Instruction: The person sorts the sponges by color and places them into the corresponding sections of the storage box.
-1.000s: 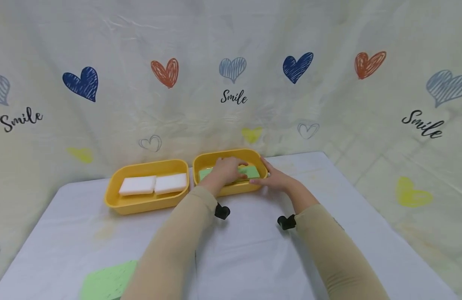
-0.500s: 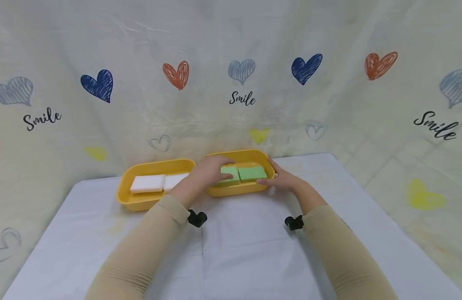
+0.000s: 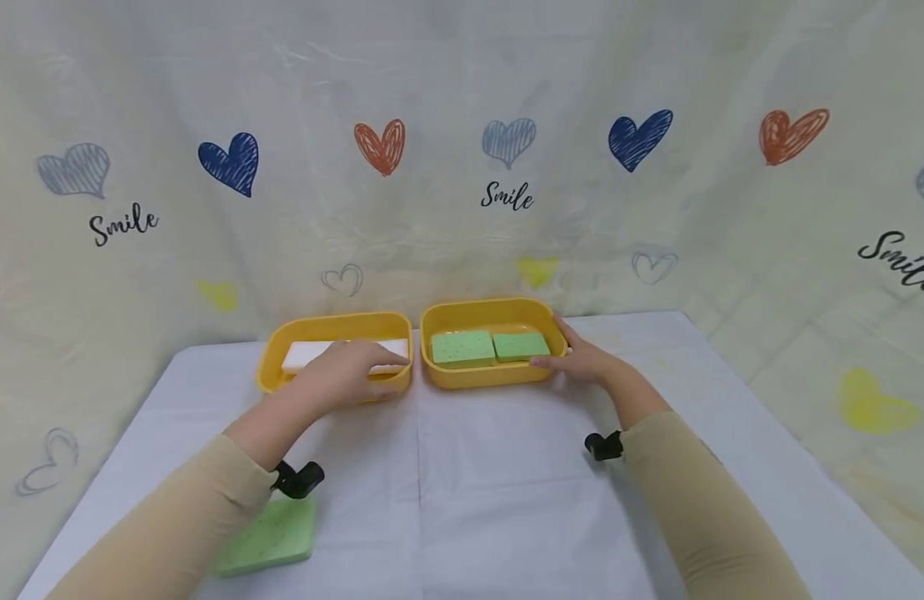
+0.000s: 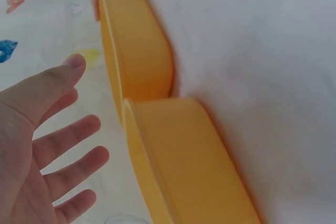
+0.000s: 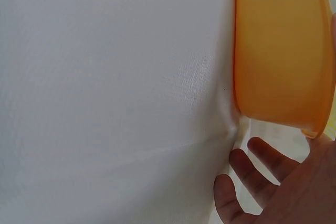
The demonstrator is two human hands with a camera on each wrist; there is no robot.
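My left hand [image 3: 345, 375] hovers over the front rim of the left yellow tray [image 3: 337, 321], fingers spread and holding nothing. Under it, partly covered, lie white sponge blocks [image 3: 302, 354]. In the left wrist view the fingers [image 4: 71, 137] stand apart from the tray walls [image 4: 181, 156]. At the far end of the right yellow tray [image 3: 487, 379], my right hand [image 3: 585, 362] grips the corner, thumb at the front rim and index finger along the end. The other fingers [image 5: 257, 177] fan out below the tray's wall [image 5: 286, 51]. Two green sponges [image 3: 463, 350] lie side by side in this tray.
Another green sponge [image 3: 277, 537] lies on the white tablecloth [image 3: 491, 500] at the near left, partly behind the left sleeve [image 3: 177, 517]. A pale backdrop [image 3: 447, 50] printed with hearts rises right behind the trays, which stand almost end to end.
My left hand has withdrawn from the right tray and moved left over the left one, uncovering both green sponges. My right hand stays at the right tray's end. The view has shifted slightly.
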